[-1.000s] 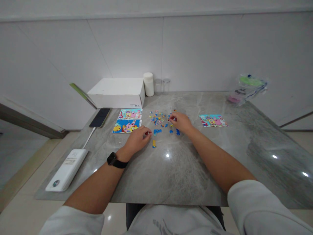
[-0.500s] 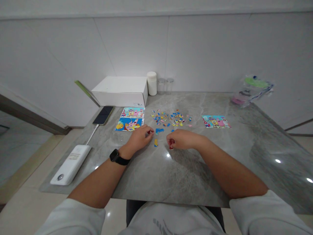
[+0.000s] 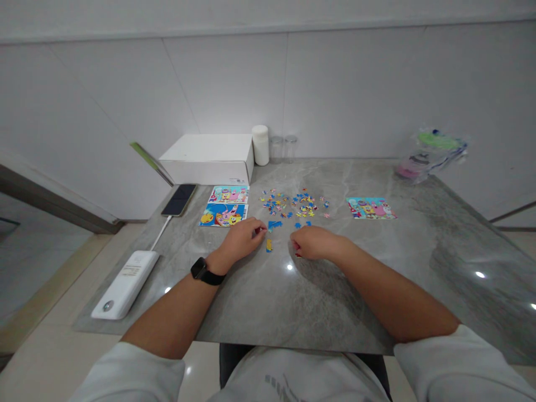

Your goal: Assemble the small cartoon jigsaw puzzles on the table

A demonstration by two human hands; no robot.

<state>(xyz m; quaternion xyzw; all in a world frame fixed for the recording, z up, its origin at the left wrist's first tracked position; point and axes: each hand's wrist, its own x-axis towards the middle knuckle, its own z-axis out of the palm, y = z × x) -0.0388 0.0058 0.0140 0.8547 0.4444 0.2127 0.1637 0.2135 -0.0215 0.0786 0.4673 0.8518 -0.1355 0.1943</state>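
My left hand (image 3: 244, 239) rests on the table, fingers curled with thumb and forefinger close together; whether they pinch anything is too small to make out. Just right of its fingertips lie a joined strip of blue puzzle pieces (image 3: 274, 224) and a small yellow joined section (image 3: 269, 244). My right hand (image 3: 313, 243) is closed, pressed low over the tabletop, on a red puzzle piece (image 3: 298, 255) that mostly hides under its fingers. Beyond both hands spreads a pile of loose puzzle pieces (image 3: 307, 206). A few blue pieces (image 3: 298, 225) sit just behind the right hand.
Two cartoon picture cards (image 3: 224, 215) lie at left, another picture card (image 3: 371, 208) at right. A white box (image 3: 205, 170), white bottle (image 3: 260, 146) and two clear glasses (image 3: 290, 149) line the wall. A phone (image 3: 179, 200) is cabled to a power bank (image 3: 125, 285). A plastic bag (image 3: 431, 156) stands back right.
My right hand has shifted slightly right, and the red piece beneath it is now more covered. Another blue piece shows behind that hand. My left hand has barely moved.
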